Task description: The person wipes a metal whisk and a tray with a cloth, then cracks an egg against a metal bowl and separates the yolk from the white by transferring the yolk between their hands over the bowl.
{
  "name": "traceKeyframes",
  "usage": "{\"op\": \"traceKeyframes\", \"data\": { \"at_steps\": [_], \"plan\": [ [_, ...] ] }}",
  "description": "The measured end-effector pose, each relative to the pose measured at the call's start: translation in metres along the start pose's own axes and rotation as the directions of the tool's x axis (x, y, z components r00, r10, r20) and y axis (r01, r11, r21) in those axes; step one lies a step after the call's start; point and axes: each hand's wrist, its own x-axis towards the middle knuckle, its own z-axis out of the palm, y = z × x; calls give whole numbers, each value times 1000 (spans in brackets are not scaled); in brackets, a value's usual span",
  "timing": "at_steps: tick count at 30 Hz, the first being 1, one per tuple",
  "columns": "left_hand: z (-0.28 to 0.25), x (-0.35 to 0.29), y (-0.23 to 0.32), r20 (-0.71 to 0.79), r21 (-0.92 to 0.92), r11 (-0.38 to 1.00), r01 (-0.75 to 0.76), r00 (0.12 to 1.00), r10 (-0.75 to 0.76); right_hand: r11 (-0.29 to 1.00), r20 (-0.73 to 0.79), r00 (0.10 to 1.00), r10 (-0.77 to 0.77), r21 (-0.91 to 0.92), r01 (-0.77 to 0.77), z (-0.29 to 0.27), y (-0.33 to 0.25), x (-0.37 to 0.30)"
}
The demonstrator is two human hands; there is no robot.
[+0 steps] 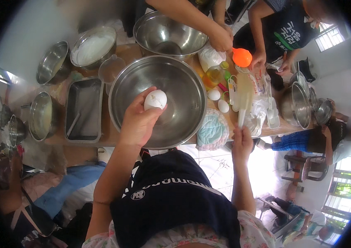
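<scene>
A white egg (155, 99) with a cracked patch on its shell is gripped in my left hand (139, 124). Below it lies a wide steel mixing bowl (179, 89), whose bottom shows bare metal. My right hand (242, 142) is closed round the white handle of a spatula (244, 93). Its pale, flat blade points up and away, to the right of the bowl. Between bowl and spatula rest two whole eggs, a farther one (214, 94) and a nearer one (223, 106). A quilted pastel cloth (212, 130) sits by the bowl's right side.
Behind my bowl stands another steel bowl (169, 35). A rectangular pan (85, 109) and a bowl of white powder (94, 45) are at the left. An oil bottle (212, 76) stands right of centre. A co-worker's hand holds an orange scoop (241, 57); other people surround the table.
</scene>
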Motion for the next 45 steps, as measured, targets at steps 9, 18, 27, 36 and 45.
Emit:
{"op": "traceKeyframes", "data": {
  "at_steps": [9,18,27,36,45],
  "plan": [
    [-2,-1,5,75,-42,999,12,997,-9,929,253,949,189,-360,-89,13,76,-34],
    [5,-11,11,56,42,994,97,993,-99,660,223,931,-290,-658,363,19,63,-1],
    [5,-15,9,122,69,990,120,984,-127,935,415,884,-216,349,65,74,-74,22],
    [-2,-16,14,185,35,991,128,974,-132,907,608,755,-248,419,-39,103,-81,15],
    [-4,-13,14,120,233,969,82,986,-112,895,536,808,-243,445,-26,114,-80,10]
  ]
}}
